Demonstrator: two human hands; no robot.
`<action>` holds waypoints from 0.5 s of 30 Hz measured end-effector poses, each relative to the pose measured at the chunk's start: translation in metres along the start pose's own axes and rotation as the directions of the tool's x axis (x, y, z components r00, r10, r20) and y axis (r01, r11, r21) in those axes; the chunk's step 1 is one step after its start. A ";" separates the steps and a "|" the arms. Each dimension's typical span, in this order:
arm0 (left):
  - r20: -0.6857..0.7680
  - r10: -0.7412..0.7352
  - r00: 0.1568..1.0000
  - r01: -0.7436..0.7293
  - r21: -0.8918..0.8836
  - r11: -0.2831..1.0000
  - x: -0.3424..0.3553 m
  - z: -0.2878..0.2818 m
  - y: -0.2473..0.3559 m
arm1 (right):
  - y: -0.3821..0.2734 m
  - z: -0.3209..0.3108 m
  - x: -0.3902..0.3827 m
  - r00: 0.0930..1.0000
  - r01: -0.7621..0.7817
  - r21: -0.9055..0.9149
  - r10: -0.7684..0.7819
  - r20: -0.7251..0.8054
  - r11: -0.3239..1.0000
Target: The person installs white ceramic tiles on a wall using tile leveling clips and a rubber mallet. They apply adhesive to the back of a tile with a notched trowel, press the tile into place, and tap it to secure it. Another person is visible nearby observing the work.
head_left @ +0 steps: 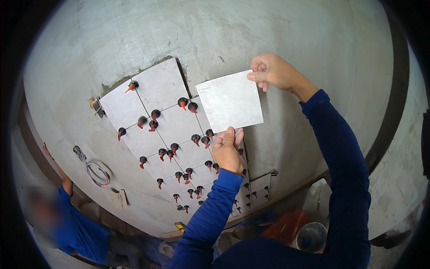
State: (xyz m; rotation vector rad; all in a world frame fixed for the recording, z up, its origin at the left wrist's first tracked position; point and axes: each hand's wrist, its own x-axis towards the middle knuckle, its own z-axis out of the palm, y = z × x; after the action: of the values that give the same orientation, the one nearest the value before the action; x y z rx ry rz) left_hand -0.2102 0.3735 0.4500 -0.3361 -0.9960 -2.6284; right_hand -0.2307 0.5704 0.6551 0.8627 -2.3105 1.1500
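Note:
A pale grey square tile [229, 102] is held up in front of the wall by both of my hands. My right hand [272, 74] pinches its upper right corner between thumb and fingers. At the lower edge, my left hand [229, 150] grips with the thumb on the front face and fingers behind. Just left of it, rows of similar wall tiles [162, 85] are fixed to the wall. Black tile levelling clips [182, 103] with red handles stick out along their joints. The held tile's left edge overlaps the fixed ones in view; whether they touch, I cannot tell.
Bare grey plaster wall [331, 54] surrounds the tiling. Loose coloured wires [97, 175] and a wall box [96, 107] are at the left. A co-worker in a blue shirt [83, 226] stands lower left. Below are a bucket [311, 236] and a yellow level [180, 227].

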 end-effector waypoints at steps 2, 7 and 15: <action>-0.010 0.001 1.000 -0.001 0.005 1.000 0.001 0.002 0.001 | 0.001 0.000 0.001 1.000 0.006 0.018 -0.006 -0.007 1.000; -0.020 0.035 0.999 -0.035 -0.014 0.999 0.017 0.019 0.004 | 0.000 -0.004 0.007 0.995 0.054 0.052 -0.050 -0.083 0.997; -0.064 0.020 0.998 -0.023 -0.048 0.999 0.063 0.058 0.010 | -0.009 -0.020 0.040 0.982 0.124 0.047 -0.116 -0.151 0.991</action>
State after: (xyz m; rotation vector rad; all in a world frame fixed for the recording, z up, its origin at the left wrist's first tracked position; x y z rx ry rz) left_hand -0.2586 0.3927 0.5185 -0.2712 -0.9041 -2.6300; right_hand -0.2515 0.5689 0.6961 0.8927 -2.0869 1.1904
